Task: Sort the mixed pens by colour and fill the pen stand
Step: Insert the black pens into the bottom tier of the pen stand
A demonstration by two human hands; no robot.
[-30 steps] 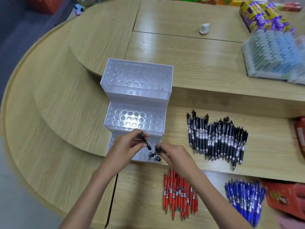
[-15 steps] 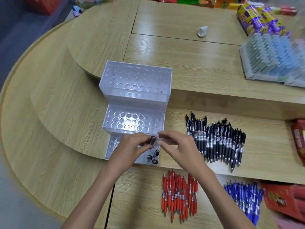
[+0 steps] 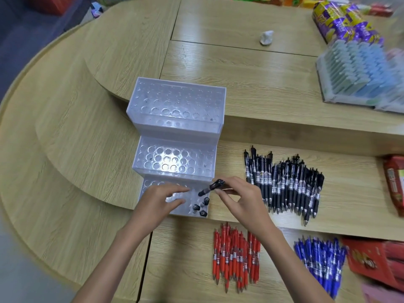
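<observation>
Pinching a black pen [image 3: 211, 187] in its fingertips, the right hand [image 3: 242, 204] hovers over the pen stand [image 3: 175, 136]; beside it, the left hand [image 3: 156, 203] rests open, empty, on the lowest tier

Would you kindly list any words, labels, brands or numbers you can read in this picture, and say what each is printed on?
No text can be read.
Purple and yellow packets: print blurred.
Red box: label too small to read.
Red packaging: motif blurred.
Black pens, red pens, blue pens: barrel bands too small.
Pen stand: no marking visible.
</observation>
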